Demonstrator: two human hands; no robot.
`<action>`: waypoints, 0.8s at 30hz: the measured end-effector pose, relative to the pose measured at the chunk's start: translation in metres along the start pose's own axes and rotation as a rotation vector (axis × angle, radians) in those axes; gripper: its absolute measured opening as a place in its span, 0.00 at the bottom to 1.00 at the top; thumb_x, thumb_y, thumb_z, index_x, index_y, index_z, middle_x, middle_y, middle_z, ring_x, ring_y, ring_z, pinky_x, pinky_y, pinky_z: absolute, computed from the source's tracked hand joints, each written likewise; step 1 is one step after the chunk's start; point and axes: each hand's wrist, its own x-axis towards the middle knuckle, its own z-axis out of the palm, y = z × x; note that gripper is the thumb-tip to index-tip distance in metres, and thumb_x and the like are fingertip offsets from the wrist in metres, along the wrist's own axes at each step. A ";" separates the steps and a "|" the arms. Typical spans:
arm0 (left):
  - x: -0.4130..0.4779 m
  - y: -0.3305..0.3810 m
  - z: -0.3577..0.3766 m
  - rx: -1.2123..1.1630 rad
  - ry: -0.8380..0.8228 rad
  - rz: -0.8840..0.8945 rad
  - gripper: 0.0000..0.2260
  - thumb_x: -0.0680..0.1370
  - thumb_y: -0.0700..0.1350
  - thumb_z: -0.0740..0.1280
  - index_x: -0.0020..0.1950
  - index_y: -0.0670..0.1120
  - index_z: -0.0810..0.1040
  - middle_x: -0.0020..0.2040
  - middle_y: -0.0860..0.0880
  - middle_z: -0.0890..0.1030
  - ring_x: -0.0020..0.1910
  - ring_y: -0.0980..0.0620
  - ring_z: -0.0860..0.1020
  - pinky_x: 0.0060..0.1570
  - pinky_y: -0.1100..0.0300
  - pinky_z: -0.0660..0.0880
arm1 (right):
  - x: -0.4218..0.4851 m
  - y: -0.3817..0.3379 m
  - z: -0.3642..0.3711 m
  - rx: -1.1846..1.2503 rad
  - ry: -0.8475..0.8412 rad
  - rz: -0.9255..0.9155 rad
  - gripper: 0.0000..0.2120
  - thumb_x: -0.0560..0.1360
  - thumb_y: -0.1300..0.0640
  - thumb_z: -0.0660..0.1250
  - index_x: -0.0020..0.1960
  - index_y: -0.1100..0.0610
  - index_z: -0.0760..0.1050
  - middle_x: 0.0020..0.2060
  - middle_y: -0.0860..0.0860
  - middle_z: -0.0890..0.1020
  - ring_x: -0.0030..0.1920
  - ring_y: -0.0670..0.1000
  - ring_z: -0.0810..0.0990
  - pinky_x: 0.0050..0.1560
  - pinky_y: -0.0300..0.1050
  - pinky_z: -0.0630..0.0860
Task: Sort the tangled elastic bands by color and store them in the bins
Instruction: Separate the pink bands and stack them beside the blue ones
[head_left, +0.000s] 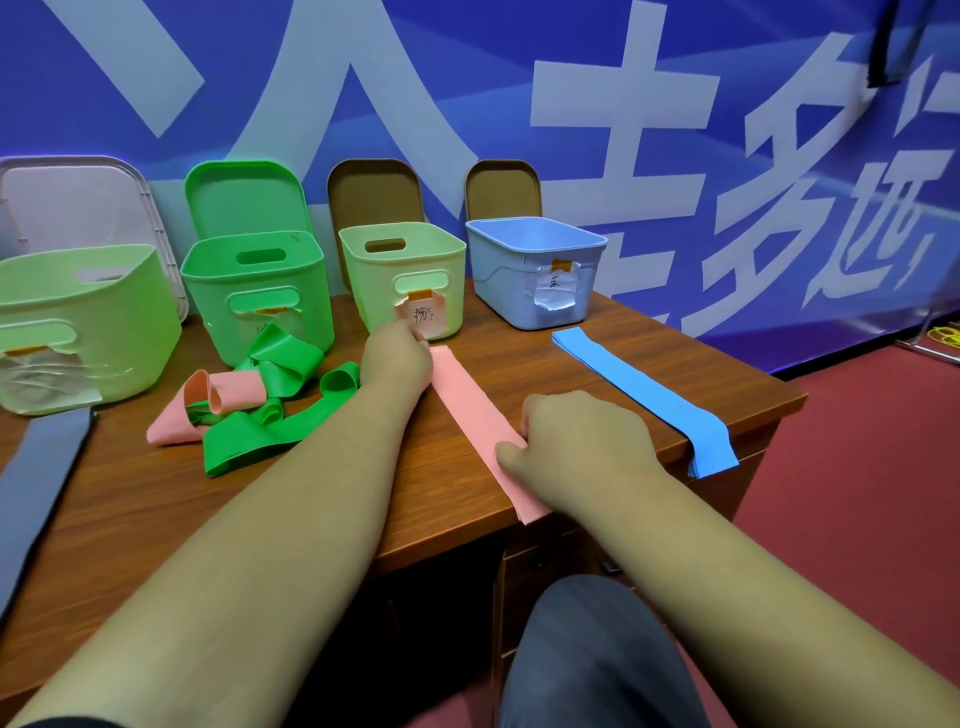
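Observation:
A pink band (470, 410) lies stretched flat and diagonal on the wooden table (363, 499). My left hand (397, 358) pinches its far end, close to the pale green bin (410, 275). My right hand (576, 447) presses on its near end at the table's front edge. To the left sits a tangle of green bands (270, 410) with another pink band (208, 410) looped in it. A blue band (644, 395) lies flat on the right, its end hanging over the edge. A grey band (36, 493) lies at the far left.
Four open bins stand along the back: a large pale green bin (78, 322), a green bin (260, 291), the pale green bin and a light blue bin (535, 270), each with a paper label. Their lids lean against the blue wall banner. Red floor lies to the right.

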 end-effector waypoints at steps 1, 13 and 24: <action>-0.004 0.000 -0.003 -0.010 -0.002 -0.010 0.07 0.82 0.42 0.67 0.57 0.45 0.83 0.53 0.44 0.83 0.49 0.46 0.78 0.46 0.54 0.73 | 0.000 0.000 -0.001 0.002 -0.005 0.005 0.16 0.81 0.37 0.63 0.57 0.49 0.77 0.45 0.48 0.79 0.45 0.51 0.81 0.42 0.48 0.79; -0.025 -0.029 -0.130 -0.109 0.023 0.087 0.06 0.80 0.45 0.68 0.49 0.47 0.85 0.46 0.47 0.87 0.47 0.43 0.84 0.52 0.51 0.83 | 0.022 -0.077 -0.006 0.428 0.066 -0.160 0.11 0.81 0.44 0.62 0.51 0.46 0.81 0.50 0.50 0.83 0.51 0.55 0.81 0.49 0.48 0.77; -0.033 -0.153 -0.197 0.332 -0.055 -0.113 0.13 0.77 0.41 0.74 0.61 0.40 0.84 0.59 0.40 0.84 0.58 0.40 0.81 0.50 0.54 0.75 | 0.052 -0.175 0.026 0.624 0.096 -0.308 0.11 0.82 0.47 0.63 0.50 0.49 0.82 0.45 0.48 0.84 0.47 0.53 0.82 0.51 0.53 0.82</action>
